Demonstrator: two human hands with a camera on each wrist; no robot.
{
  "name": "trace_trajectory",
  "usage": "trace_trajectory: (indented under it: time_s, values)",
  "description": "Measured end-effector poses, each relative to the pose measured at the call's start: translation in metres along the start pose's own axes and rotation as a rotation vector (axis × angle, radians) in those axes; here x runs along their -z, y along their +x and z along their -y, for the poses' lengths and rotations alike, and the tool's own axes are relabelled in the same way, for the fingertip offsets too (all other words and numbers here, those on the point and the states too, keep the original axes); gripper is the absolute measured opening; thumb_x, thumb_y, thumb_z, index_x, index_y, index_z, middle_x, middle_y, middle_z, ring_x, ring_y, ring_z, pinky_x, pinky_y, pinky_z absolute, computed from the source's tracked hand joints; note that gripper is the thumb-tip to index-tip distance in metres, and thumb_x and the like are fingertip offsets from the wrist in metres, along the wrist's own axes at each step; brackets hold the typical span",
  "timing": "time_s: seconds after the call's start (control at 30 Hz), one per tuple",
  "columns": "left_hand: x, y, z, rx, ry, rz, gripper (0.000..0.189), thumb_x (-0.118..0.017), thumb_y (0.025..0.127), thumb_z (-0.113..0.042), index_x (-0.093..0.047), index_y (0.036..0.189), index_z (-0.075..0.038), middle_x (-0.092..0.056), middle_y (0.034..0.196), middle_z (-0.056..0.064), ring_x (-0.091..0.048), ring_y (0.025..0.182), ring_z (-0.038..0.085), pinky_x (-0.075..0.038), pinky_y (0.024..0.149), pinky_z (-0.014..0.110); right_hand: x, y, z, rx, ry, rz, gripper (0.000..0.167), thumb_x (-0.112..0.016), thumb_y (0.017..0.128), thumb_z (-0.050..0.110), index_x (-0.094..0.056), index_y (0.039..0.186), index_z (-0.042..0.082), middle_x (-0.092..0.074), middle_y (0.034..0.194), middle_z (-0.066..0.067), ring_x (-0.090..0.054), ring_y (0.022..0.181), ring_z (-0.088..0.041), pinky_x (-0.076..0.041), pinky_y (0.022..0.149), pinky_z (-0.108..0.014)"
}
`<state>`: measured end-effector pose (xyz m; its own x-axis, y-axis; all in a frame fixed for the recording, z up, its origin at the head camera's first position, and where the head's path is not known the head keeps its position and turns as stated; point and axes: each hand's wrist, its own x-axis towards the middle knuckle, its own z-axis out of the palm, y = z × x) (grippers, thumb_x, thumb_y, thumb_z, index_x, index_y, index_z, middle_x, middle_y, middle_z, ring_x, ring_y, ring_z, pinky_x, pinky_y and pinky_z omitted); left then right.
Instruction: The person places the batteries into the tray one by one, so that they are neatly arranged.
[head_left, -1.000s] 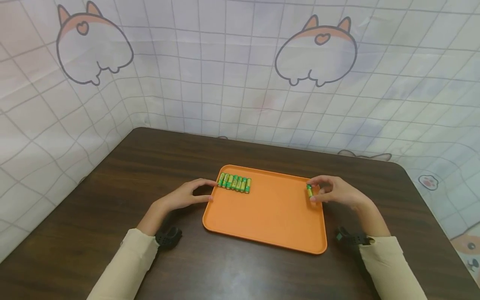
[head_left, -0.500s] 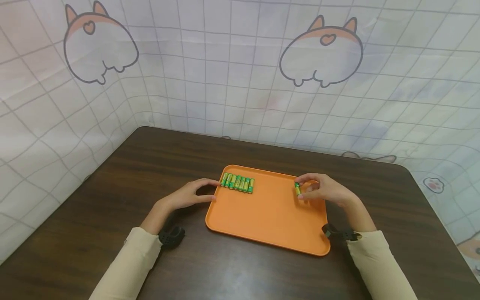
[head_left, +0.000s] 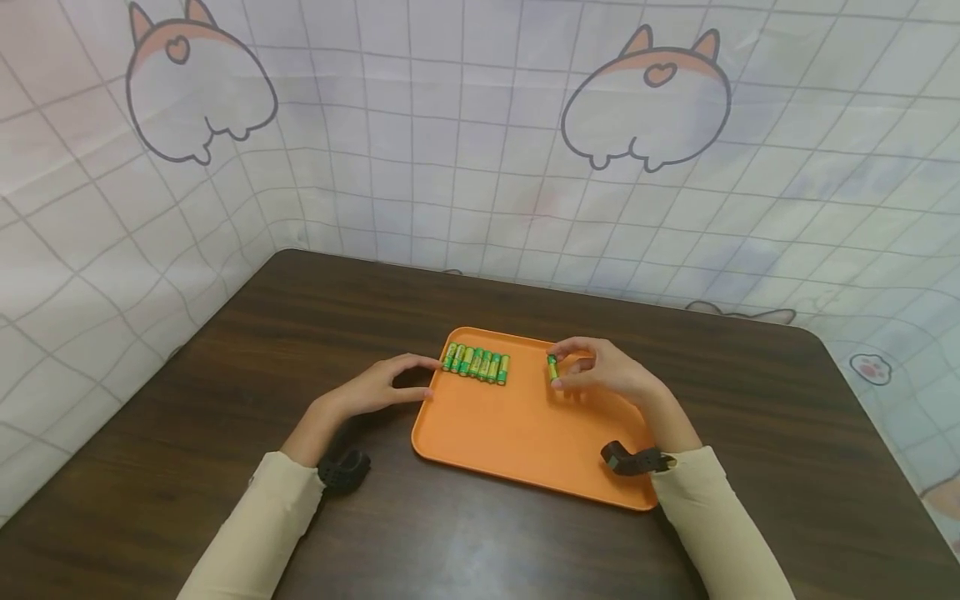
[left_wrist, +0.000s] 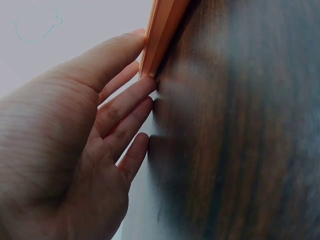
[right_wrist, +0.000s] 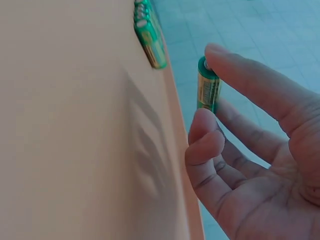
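Note:
In the head view, an orange tray [head_left: 510, 442] lies on the table with a row of several green-and-yellow batteries [head_left: 476, 365] side by side in its far left corner. My left hand [head_left: 375, 387] rests at the tray's left rim, thumb and fingertips touching it, fingers fairly straight; the left wrist view shows them along the rim's outer side. My right hand [head_left: 607, 371] pinches a single battery [right_wrist: 208, 90] by its two ends between thumb and fingers. It holds that battery above the tray, to the right of the row, with the hand's shadow falling on the tray.
The dark wooden table [head_left: 337, 308] surrounds the tray on all sides. Behind it hangs a white gridded cloth [head_left: 450, 167] with cartoon animal prints. A black strap with a small device [head_left: 633, 460] sits on each wrist.
My right hand has carried the battery leftward from the tray's right side toward the row. The left hand has stayed at the left rim. The head view has shifted slightly.

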<state>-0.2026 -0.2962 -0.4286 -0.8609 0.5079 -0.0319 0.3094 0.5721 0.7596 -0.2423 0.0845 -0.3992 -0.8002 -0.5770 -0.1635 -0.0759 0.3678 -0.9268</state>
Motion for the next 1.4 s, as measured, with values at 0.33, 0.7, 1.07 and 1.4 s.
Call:
trace_trajectory:
  time_s: [0.33, 0.7, 1.07, 1.4]
  values:
    - [0.000, 0.002, -0.005, -0.010, -0.003, 0.013, 0.052, -0.066, 0.095, -0.029, -0.051, 0.141, -0.011, -0.048, 0.145, 0.013, -0.038, 0.137, 0.033, -0.032, 0.110, 0.054, -0.014, 0.012, -0.002, -0.025, 0.044, -0.099, 0.060, -0.077, 0.084, 0.008, -0.050, 0.136, -0.003, -0.052, 0.126, -0.018, -0.063, 0.084, -0.011, -0.048, 0.078, -0.028]
    - [0.001, -0.001, -0.001, -0.002, 0.005, 0.001, 0.053, -0.066, 0.095, -0.030, -0.051, 0.141, -0.011, -0.048, 0.144, 0.013, -0.039, 0.137, 0.033, -0.033, 0.110, 0.054, -0.031, 0.026, -0.002, -0.037, 0.031, -0.124, 0.057, -0.076, 0.085, 0.009, -0.052, 0.135, -0.003, -0.049, 0.128, -0.019, -0.062, 0.097, -0.016, -0.049, 0.082, -0.027]
    - [0.001, -0.002, -0.002, 0.005, -0.002, 0.009, 0.053, -0.065, 0.095, -0.031, -0.050, 0.142, -0.010, -0.047, 0.145, 0.013, -0.039, 0.137, 0.033, -0.033, 0.110, 0.055, -0.046, 0.038, -0.002, -0.045, 0.041, -0.110, 0.058, -0.076, 0.084, 0.007, -0.051, 0.136, -0.003, -0.047, 0.132, -0.022, -0.065, 0.096, -0.019, -0.050, 0.079, -0.027]
    - [0.000, -0.002, -0.002, -0.003, 0.003, 0.005, 0.053, -0.065, 0.095, -0.031, -0.051, 0.141, -0.011, -0.048, 0.144, 0.013, -0.039, 0.137, 0.033, -0.032, 0.110, 0.055, -0.052, 0.038, 0.001, -0.036, 0.069, -0.127, 0.057, -0.074, 0.086, 0.003, -0.050, 0.136, -0.004, -0.046, 0.137, -0.024, -0.061, 0.102, -0.022, -0.051, 0.076, -0.027]
